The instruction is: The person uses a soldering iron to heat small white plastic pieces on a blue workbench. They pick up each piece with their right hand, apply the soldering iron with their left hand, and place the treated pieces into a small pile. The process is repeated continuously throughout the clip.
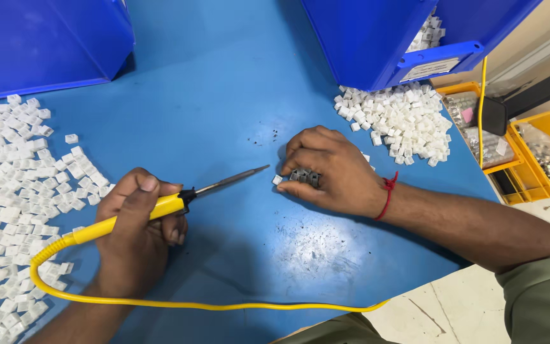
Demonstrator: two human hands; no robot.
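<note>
soldering iron poised beside a row of small parts

the left hand (136, 223) is wrapped tight around a yellow-handled soldering iron (173, 202), tip aimed rightward just above the blue bench (224, 95). the right hand (329, 171) presses down on a short row of what look like grey-topped parts (305, 176). white plastic pieces (7, 191) are heaped on either side, with blue bins (33, 44) behind.

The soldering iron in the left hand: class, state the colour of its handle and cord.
Yellow, both the soldering iron handle and its cord; the head view shows it best.
</note>
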